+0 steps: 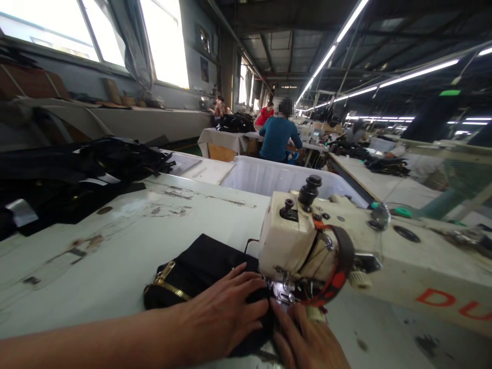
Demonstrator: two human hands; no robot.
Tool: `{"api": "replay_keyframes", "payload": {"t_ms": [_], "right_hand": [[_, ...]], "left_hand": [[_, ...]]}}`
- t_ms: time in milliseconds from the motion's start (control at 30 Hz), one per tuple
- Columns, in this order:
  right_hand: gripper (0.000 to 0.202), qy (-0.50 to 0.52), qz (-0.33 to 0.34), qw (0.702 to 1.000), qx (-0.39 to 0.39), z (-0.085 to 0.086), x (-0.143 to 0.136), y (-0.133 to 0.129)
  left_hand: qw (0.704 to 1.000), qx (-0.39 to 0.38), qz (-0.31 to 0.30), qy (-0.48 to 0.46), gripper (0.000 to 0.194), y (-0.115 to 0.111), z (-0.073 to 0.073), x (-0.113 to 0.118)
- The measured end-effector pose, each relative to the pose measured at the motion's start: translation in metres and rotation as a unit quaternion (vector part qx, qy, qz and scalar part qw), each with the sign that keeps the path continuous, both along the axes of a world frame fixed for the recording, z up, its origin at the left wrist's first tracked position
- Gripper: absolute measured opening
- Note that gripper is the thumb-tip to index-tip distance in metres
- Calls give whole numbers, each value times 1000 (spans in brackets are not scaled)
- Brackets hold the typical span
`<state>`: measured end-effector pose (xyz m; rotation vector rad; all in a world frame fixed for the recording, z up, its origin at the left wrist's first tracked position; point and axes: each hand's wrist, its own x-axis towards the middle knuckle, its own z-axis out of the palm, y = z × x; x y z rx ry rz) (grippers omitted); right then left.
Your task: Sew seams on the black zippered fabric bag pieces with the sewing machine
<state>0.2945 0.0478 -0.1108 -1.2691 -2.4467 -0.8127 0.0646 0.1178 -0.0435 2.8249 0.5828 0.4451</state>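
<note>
A black fabric piece (207, 261) with a gold zipper (172, 289) lies on the pale worktable, its right end at the lit needle area (283, 293) of a cream sewing machine (286, 241). My left hand (226, 310) rests flat on top of the fabric, fingers spread toward the presser foot. Just in front of the foot, my right hand (305, 338) bends over the fabric's right edge with its fingers near one another; what its fingertips hold, if anything, is hidden.
Dark garments (88, 174) are heaped at the left of the worktable (126, 225). Behind the machine stands a white plastic bin (255, 174). A person in a blue top (277, 137) sits farther back, near other people and tables. The machine arm extends right.
</note>
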Motion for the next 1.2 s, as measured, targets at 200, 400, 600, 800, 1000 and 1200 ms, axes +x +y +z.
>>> {"api": "replay_keyframes", "payload": {"t_ms": [200,400,600,800,1000,1200], "right_hand": [[34,77,4,997,-5,9,1,-3],[18,225,-13,969,-104,32,-7,-10],[12,198,22,976,-83,41,-14,-17],[39,31,74,995,-67,46,-19,-24],[48,6,52,995,-85,36,-27,-23],[45,27,42,989,-137,37,-25,-21]], "left_hand": [[1000,15,9,-1,24,4,-4,3],[1000,4,11,-20,26,4,0,-1],[993,91,-57,-56,26,-12,5,-5],[990,108,-41,-79,9,-14,-3,3],[996,58,-23,-65,10,-12,-3,2],[997,70,-26,-17,24,-11,5,-4]]}}
